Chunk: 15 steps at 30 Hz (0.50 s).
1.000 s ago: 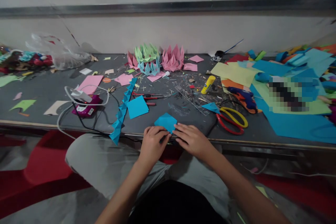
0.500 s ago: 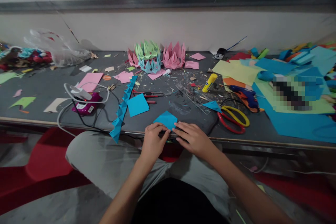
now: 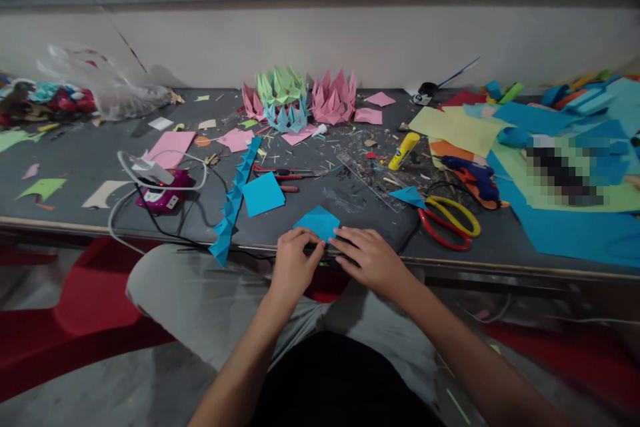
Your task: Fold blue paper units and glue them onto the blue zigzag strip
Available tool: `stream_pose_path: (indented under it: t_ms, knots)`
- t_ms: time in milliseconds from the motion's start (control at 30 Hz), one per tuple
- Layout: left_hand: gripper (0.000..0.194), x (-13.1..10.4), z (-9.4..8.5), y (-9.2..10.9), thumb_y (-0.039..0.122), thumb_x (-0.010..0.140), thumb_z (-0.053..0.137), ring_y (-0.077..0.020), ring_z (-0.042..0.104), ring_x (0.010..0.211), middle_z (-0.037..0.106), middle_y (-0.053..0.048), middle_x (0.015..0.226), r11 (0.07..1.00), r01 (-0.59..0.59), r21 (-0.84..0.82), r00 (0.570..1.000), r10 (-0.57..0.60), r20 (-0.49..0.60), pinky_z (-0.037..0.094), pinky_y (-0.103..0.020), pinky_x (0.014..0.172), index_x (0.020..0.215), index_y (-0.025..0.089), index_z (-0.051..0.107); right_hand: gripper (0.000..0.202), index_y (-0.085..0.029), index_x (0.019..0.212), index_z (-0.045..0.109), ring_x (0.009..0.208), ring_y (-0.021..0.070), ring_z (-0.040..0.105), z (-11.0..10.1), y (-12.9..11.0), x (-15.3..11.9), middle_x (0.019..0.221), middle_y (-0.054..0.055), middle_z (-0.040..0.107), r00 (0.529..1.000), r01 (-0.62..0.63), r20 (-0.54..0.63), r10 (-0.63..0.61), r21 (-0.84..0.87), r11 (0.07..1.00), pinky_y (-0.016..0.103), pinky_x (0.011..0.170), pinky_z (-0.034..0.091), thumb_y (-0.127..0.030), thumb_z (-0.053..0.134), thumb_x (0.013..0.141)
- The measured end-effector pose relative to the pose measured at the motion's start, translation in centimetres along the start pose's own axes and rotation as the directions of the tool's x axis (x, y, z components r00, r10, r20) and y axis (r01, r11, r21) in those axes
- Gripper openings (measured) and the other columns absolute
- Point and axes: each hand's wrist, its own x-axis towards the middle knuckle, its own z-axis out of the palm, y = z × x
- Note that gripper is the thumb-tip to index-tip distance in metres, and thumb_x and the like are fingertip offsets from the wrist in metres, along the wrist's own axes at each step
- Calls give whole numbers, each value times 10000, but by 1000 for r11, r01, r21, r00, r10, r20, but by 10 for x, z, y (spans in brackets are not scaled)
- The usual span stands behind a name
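Observation:
A blue sheet of paper (image 3: 318, 220), partly folded, lies at the table's near edge with its lower part covered by my fingers. My left hand (image 3: 295, 257) is closed, thumb and fingers pinching the paper's lower left edge. From the other side, my right hand (image 3: 373, 259) rests its outstretched, spread fingertips on the paper's right edge. Just left are a stack of blue paper squares (image 3: 263, 195) and a zigzag strip of folded blue paper (image 3: 235, 203) that juts over the edge. A small folded blue piece (image 3: 409, 196) lies to the right, by the scissors (image 3: 450, 221) with red and yellow handles.
Folded paper crowns (image 3: 334, 99) stand at the back. A yellow glue stick (image 3: 404, 151), clear ruler (image 3: 367, 180), glue gun (image 3: 475, 180) and coloured sheets (image 3: 575, 233) occupy the right. A purple power socket (image 3: 167, 192) with cables sits left; a utility knife (image 3: 285, 173) lies mid-table.
The view has shifted slightly, so the table sits a little higher in the picture. Both hands keep nearly the same hold and place on the blue paper.

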Motion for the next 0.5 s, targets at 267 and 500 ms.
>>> stream_pose_path:
  t_ms: [267, 500]
  knots:
    - [77, 0, -1, 2, 165, 775, 582, -161, 566, 744, 618, -24, 753, 999, 19, 34, 1000, -20, 14, 422, -298, 728, 699, 165, 597, 324, -212, 1127, 601, 1092, 246, 520, 1, -1, -1, 1188, 109, 583, 1000, 7, -17, -7, -12, 1000, 398, 836, 427, -320, 525, 831]
    - [52, 6, -10, -4, 139, 767, 602, -159, 581, 768, 626, -32, 812, 1000, 2, 11, 991, -4, 133, 435, -272, 708, 757, 175, 639, 267, -197, 1062, 630, 1085, 217, 538, 1, 1, 0, 1169, 87, 605, 999, -13, -49, 15, 48, 999, 376, 842, 436, -264, 492, 844]
